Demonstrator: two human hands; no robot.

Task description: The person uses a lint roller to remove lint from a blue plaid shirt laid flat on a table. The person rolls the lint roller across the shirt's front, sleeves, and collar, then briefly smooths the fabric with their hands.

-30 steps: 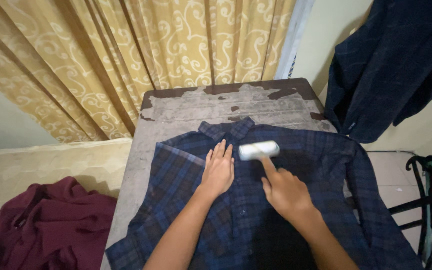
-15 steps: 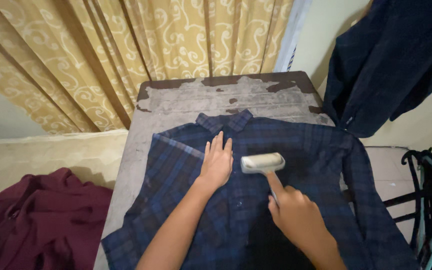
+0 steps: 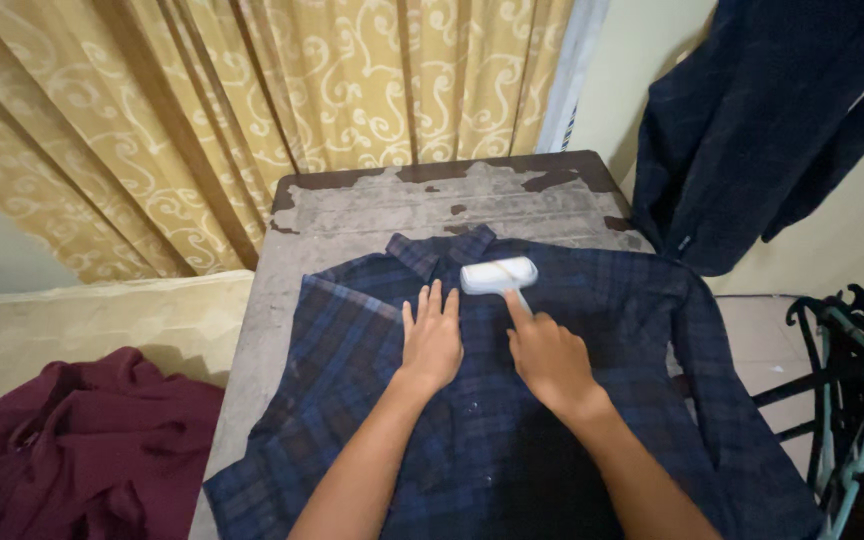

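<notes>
While our two forearms reach in from the near edge of the table, we are in the middle of rolling lint off the dark blue plaid shirt, which lies spread face up across the tabletop with its hem toward us and its collar toward the far edge. Our left hand lies flat and open on the chest of the shirt, fingers together and pointing away from us, gripping nothing and pinning the cloth just left of the button line. Just to its right, our right hand is closed around the handle of the lint roller, forefinger stretched along the stem, and the white roll sits crosswise on the fabric just below the collar. We judge the step in hand to be a stroke on the upper chest; the next stroke seems to call for steady downward pressure with the flat hand while the roll runs on a fresh strip. Both sleeves reach toward the side edges, the right one spilling over. Farther off, bare worn tabletop shows beyond the collar. A maroon garment lies heaped to the left of the table, a dark garment hangs at the far right above a dark metal rack, and a yellow patterned curtain hangs behind.
</notes>
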